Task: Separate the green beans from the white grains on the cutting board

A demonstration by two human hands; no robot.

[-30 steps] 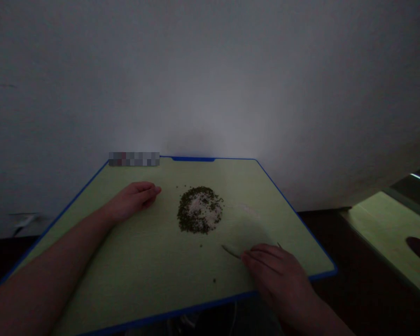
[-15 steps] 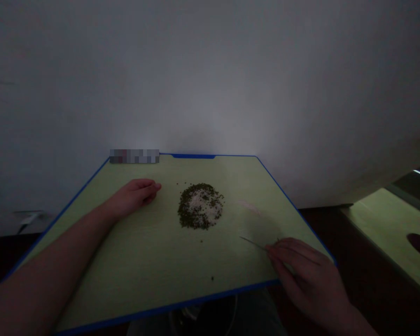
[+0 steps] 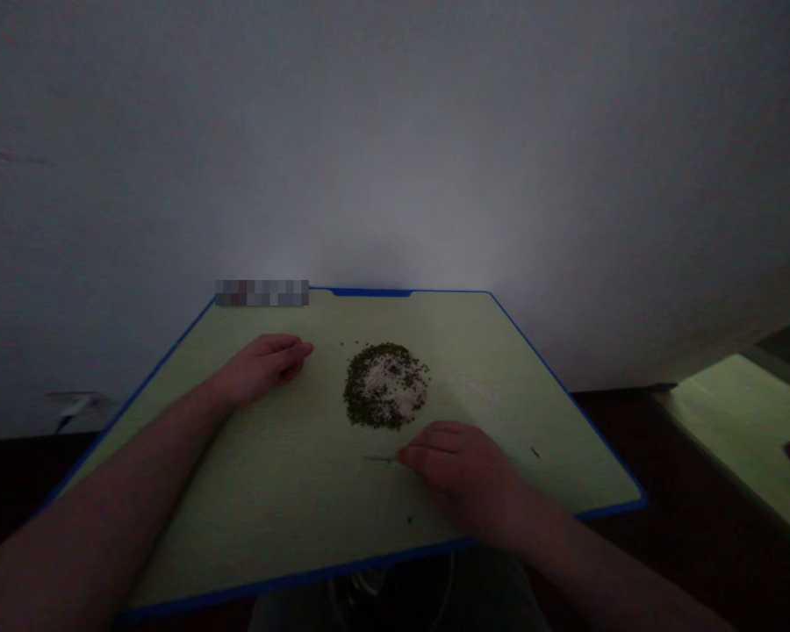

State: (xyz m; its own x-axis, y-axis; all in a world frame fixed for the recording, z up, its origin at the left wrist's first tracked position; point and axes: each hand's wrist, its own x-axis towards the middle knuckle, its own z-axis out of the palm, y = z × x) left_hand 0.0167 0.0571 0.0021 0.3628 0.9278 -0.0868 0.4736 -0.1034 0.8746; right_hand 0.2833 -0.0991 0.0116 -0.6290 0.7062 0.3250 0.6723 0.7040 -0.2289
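A low round pile of dark green grains around a white, salt-like centre (image 3: pixel 385 384) lies in the middle of a pale green cutting board (image 3: pixel 269 491) with a blue rim. My left hand (image 3: pixel 263 369) rests on the board to the left of the pile, fingers curled and holding nothing. My right hand (image 3: pixel 457 474) is just below and to the right of the pile. Its fingertips pinch a thin pale pick or blade (image 3: pixel 378 458), which points left and mostly shows edge-on. Its other end is hidden by my fingers.
Stray dark specks (image 3: pixel 535 452) and a pale smear (image 3: pixel 477 391) lie on the board. A wall (image 3: pixel 395 175) rises behind it. A second green board (image 3: pixel 737 430) lies at the right on a dark surface (image 3: pixel 632 439).
My right hand has moved left and up the board, closer to the pile, carrying the thin pick or blade with it. My left hand has barely moved.
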